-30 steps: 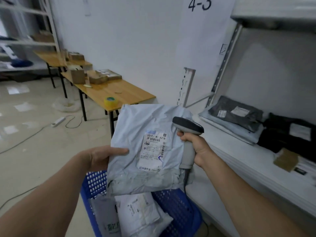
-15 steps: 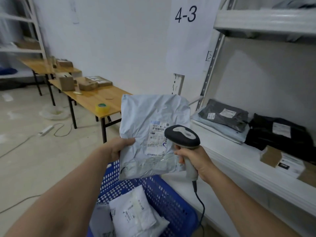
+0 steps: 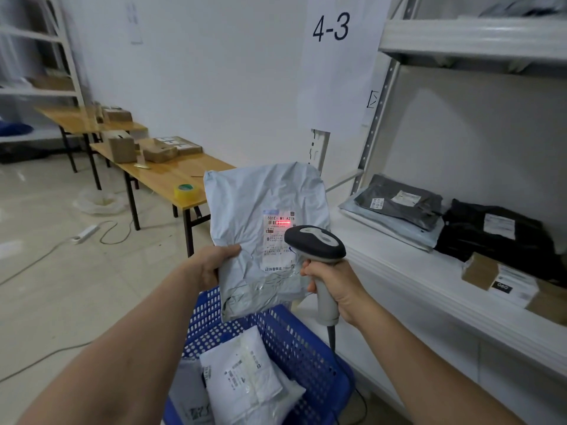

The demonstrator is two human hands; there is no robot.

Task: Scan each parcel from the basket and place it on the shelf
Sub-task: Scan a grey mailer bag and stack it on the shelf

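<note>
Beside shelf (image 3: pixel 383 250), left fingers (image 3: pixel 228 250) gripping parcel (image 3: pixel 264 194), right fingers (image 3: pixel 307 272) round scanner (image 3: pixel 316 240), seemingly tiled floor (image 3: pixel 61 286)

**Scanner beam lights up on parcel label**

A red line (image 3: pixel 283 223) now glows across the barcode on the label (image 3: pixel 279 244), which showed no light half a second ago. Over the past second the right hand (image 3: pixel 336 286) has swung the scanner (image 3: pixel 316 244) from the right edge of the parcel (image 3: pixel 260 204) to just in front of the label's lower right corner. The left hand (image 3: pixel 214 265) now grips the parcel lower on its left edge. More of the white parcel (image 3: pixel 245 372) in the basket (image 3: pixel 294 342) shows beneath it.
</note>
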